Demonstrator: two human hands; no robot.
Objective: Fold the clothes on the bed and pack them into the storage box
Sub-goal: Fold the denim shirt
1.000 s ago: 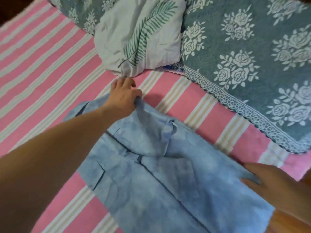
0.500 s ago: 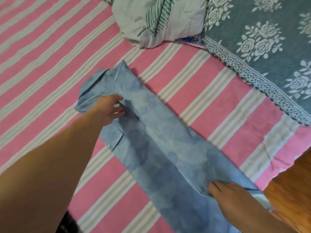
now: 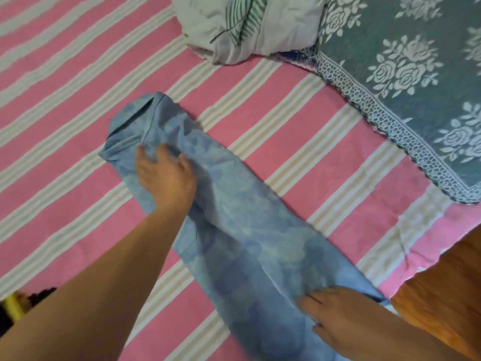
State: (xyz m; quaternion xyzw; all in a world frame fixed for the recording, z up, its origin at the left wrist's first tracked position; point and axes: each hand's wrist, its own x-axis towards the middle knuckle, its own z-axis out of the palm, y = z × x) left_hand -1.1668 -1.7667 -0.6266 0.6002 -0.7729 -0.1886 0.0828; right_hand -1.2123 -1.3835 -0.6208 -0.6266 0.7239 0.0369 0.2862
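Observation:
A light blue shirt (image 3: pixel 234 230) lies folded into a long narrow strip on the pink striped bed sheet (image 3: pixel 299 142), collar end at the far left. My left hand (image 3: pixel 166 178) rests flat on the shirt just below the collar, fingers spread. At the near hem end, my right hand (image 3: pixel 335 316) lies flat on the cloth with fingers straight. No storage box is in view.
A white pillow with green leaf print (image 3: pixel 250 24) lies at the top. A grey-blue rose-patterned blanket (image 3: pixel 406 82) covers the right of the bed. The bed's edge and orange wooden floor (image 3: pixel 442 295) are at the lower right. A dark and yellow object (image 3: pixel 15 311) shows at the lower left.
The shirt's side was folded over, making it a narrow strip. My left hand let go of the cloth and now presses flat near the collar. My right hand stays on the hem end.

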